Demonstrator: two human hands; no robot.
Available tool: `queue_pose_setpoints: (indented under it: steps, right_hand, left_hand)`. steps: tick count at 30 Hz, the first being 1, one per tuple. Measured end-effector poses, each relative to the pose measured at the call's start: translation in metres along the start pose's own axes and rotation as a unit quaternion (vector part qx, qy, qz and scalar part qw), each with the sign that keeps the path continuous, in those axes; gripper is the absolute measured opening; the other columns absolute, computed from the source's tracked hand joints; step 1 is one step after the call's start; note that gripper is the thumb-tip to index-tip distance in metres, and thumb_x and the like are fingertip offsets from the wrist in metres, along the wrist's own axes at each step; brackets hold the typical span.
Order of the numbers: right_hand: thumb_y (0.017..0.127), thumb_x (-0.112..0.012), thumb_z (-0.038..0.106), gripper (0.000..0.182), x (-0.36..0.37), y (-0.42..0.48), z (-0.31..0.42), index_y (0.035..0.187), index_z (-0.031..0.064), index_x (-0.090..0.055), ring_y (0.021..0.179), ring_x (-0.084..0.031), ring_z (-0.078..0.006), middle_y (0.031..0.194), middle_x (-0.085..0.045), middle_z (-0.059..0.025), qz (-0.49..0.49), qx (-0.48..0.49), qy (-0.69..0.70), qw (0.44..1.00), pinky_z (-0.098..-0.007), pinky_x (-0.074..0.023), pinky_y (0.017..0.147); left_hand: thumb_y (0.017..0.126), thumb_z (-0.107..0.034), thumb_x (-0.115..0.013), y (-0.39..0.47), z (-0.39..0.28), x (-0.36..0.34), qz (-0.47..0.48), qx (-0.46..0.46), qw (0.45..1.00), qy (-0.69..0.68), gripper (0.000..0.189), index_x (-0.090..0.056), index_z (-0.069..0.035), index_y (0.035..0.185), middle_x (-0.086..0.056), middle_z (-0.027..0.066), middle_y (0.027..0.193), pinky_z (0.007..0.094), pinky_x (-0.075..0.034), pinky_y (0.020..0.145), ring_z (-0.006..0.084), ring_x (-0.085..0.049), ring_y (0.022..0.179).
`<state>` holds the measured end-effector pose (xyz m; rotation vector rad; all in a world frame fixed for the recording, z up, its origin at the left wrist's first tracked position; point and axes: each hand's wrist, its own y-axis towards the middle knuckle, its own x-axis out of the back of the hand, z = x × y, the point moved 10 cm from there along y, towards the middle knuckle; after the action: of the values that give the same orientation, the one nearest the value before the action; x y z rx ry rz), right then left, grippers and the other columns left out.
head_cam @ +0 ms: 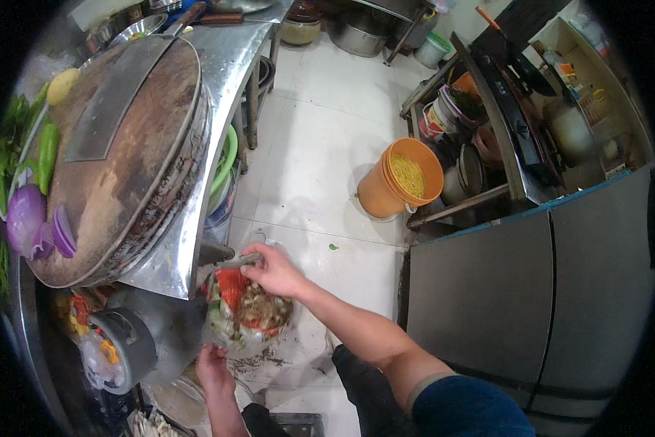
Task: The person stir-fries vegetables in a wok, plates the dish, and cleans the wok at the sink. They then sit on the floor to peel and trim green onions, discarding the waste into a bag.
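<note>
Below the table corner sits a waste bin lined with clear plastic (251,336), full of food scraps (264,306) and red pieces of wrapping. My right hand (275,270) reaches across to its far side, its fingers closed on the gathered upper edge. Closer to me, my left hand (216,363) is at the bin's near left edge with curled fingers; whether it pinches the liner cannot be made out. The bin's lower part is hidden by its contents and the angle.
A metal-topped table (234,54) carries a round chopping board (158,120), a cleaver (120,98), a purple onion (27,218) and green peppers (47,155). An orange bucket (376,185) stands on the tiled floor (305,164). To the right are a grey cabinet (480,295) and a stove (516,120).
</note>
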<state>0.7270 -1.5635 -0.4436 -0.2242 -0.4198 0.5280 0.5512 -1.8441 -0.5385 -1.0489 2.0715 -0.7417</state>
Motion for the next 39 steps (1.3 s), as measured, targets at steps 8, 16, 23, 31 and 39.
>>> queue_pose_setpoints:
  steps: [8,16,23,31,39]
  right_hand:
    - [0.081,-0.067,0.023,0.055,-0.013,0.098,-0.115,0.131,0.0022,-0.057,0.116,-0.06,-0.0292,0.127,-0.062,-0.0196,0.077,-0.079,-0.159,0.981,-0.038,-0.0476,0.101]
    - [0.09,-0.065,0.018,0.062,0.012,0.065,-0.114,0.144,-0.0026,-0.044,0.137,-0.044,-0.0317,0.148,-0.047,-0.0215,0.004,-0.062,0.012,0.998,-0.0404,-0.0366,0.112]
    - [0.101,-0.05,0.04,0.061,-0.048,-0.108,-0.158,0.148,0.0031,-0.039,0.139,-0.043,-0.0314,0.153,-0.041,-0.0153,-0.04,-0.267,0.276,0.922,-0.0492,-0.0336,0.114]
    - [0.105,-0.039,0.042,0.057,-0.283,-0.224,-0.014,0.141,-0.0017,-0.045,0.137,-0.044,-0.0347,0.146,-0.048,-0.0208,0.079,-0.259,0.602,0.751,-0.0486,-0.0365,0.114]
    - [0.103,-0.041,0.031,0.042,-0.48,-0.33,0.029,0.124,-0.0011,-0.059,0.116,-0.058,-0.029,0.116,-0.065,-0.0169,0.128,-0.369,0.354,0.85,-0.0388,-0.0436,0.103]
  left_hand:
    - [0.093,-0.021,-0.058,0.106,0.104,0.007,-0.122,0.124,0.984,-0.042,0.014,-0.058,-0.012,0.103,-0.061,0.0013,0.095,0.0253,-0.041,0.056,0.0146,-0.06,0.077]
    - [0.093,-0.024,-0.06,0.095,0.104,0.026,0.006,0.111,0.992,0.058,0.034,-0.059,-0.012,0.125,-0.062,0.0019,0.126,0.0385,-0.036,0.1,0.0187,-0.055,0.113]
    - [0.099,-0.048,-0.049,-0.013,0.092,0.153,0.095,0.198,0.955,-0.198,0.067,-0.038,-0.004,0.148,-0.039,0.0164,0.154,0.0474,-0.028,0.116,0.0311,-0.039,0.14]
    - [0.103,-0.053,-0.027,-0.109,-0.036,0.251,0.129,0.096,0.956,-0.245,0.073,-0.031,0.001,0.151,-0.031,0.0169,0.159,0.0477,-0.015,0.122,0.0312,-0.027,0.148]
    - [0.099,-0.031,-0.052,-0.077,-0.044,0.358,-0.019,-0.239,0.846,0.476,0.052,-0.048,0.002,0.139,-0.051,0.0237,0.14,0.0412,-0.034,0.112,0.0361,-0.048,0.131]
